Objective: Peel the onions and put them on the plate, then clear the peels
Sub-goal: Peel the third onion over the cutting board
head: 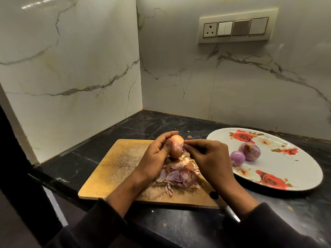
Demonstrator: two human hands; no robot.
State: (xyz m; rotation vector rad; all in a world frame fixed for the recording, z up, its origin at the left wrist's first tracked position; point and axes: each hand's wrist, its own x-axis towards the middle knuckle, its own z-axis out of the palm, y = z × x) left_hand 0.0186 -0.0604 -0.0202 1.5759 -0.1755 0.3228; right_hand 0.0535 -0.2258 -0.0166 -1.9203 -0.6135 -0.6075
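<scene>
A partly peeled onion, brown skin on top and purple flesh showing at its right side, is held in the air above a wooden cutting board. The person's left hand grips it with curled fingers and thumb. The right hand pinches a flap of skin at the onion's right side between thumb and fingertips. Directly below, a heap of brown and purple peels lies on the board. The board rests on a dark, veined stone counter set into a corner of white marble-look walls. To the right of the board, a large oval plate printed with red roses holds two peeled purple onions, touching each other. A switch panel with one socket is mounted high on the right wall. Dark sleeves cover both forearms.
</scene>
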